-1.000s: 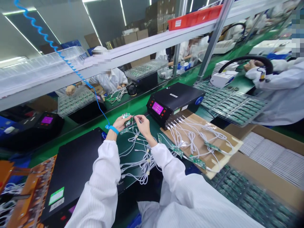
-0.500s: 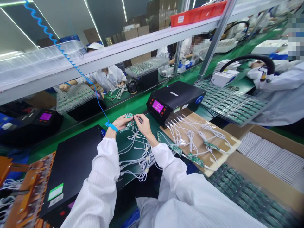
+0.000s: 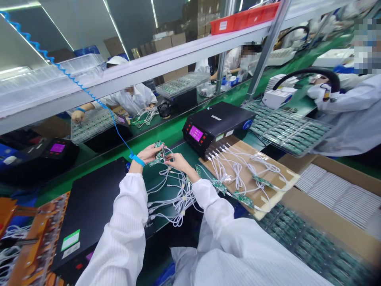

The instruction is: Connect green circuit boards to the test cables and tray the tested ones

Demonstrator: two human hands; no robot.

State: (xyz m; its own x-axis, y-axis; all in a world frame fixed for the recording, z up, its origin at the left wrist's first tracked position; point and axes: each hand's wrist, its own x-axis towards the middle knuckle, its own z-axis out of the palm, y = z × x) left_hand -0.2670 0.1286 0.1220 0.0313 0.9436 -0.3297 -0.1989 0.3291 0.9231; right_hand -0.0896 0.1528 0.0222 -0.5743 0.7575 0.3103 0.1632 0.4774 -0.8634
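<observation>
My left hand (image 3: 147, 154) is closed on small green circuit boards (image 3: 160, 152), held above the dark green bench. A blue wrist strap (image 3: 137, 160) with a coiled cord is around that wrist. Just right of the boards, my right hand (image 3: 176, 161) pinches a white cable (image 3: 169, 151) whose end curves up against the boards. Whether its plug sits in a board is too small to tell. Below both hands lies a tangle of white cables (image 3: 181, 198) with plugs.
A black tester (image 3: 218, 121) with a lit pink screen stands ahead right, its cables running over a cardboard sheet (image 3: 247, 159) with several boards. Another black box (image 3: 89, 214) sits at left. Trays of boards (image 3: 291, 127) and a carton (image 3: 333, 194) are at right. Co-workers sit beyond the shelf.
My right hand has moved slightly down, its fingers now on a white cable beside the boards. The left hand still holds the boards, turned a little. The view has shifted slightly.
</observation>
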